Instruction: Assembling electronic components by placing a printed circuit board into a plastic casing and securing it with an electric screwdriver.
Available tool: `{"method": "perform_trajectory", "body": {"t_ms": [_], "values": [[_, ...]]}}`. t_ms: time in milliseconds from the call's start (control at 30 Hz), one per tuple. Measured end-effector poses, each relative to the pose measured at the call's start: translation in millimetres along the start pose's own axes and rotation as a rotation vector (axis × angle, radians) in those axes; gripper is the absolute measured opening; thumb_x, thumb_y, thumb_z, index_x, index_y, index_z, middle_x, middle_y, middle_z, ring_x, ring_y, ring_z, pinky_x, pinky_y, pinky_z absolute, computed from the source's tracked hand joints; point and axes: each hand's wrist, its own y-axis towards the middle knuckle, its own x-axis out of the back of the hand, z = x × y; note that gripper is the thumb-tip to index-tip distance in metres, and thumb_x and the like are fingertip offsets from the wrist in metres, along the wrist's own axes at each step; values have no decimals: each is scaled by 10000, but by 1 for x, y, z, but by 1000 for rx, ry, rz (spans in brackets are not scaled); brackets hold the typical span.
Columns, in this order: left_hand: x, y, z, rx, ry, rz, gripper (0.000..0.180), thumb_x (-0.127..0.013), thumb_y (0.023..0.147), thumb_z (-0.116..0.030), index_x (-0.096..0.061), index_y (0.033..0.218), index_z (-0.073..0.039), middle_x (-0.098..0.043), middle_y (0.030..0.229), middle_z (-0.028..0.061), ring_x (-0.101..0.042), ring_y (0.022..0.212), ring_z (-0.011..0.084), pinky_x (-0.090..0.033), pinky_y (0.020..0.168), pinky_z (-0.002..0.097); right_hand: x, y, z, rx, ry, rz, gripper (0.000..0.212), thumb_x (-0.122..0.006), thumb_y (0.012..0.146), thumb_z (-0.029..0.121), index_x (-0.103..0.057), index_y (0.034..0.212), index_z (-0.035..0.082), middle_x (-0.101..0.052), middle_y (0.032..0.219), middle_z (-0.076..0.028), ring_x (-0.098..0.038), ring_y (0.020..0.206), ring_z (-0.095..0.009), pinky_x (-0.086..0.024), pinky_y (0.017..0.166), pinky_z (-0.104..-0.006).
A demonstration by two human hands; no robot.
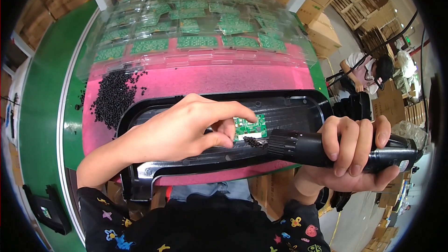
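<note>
Head view: the right hand (352,151) grips a black power driver (296,146). At this grip's nine o'clock lies the green circuit board (252,129), three o'clock from the left hand (186,123); whether the left grip is closed, I cannot tell.

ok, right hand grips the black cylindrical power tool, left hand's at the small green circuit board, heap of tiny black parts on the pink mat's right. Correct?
No: the heap of tiny black parts lies on the left side of the pink mat, per the head view. The rest stands: right hand gripping the black cylindrical power tool, left hand at the small green circuit board.
</note>
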Motion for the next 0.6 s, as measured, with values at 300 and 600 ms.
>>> {"method": "perform_trajectory", "body": {"t_ms": [300, 600], "values": [[2, -4, 16, 10, 506, -9, 180, -696, 868, -168, -669, 860, 9, -631, 799, 148, -624, 782, 365, -493, 672, 445, 40, 7, -17, -157, -259, 24, 471, -552, 936, 523, -493, 1066, 74, -483, 643, 12, -415, 491, -105, -358, 539, -282], [1, -1, 22, -93, 530, 63, 196, -688, 871, -184, -596, 878, -11, -604, 841, 109, -591, 849, 326, -492, 737, 437, 62, 1, -32, -221, -307, -54, 392, -580, 914, 414, -477, 1049, 61, -487, 610, -41, -461, 491, -153, -404, 530, -314]]}}
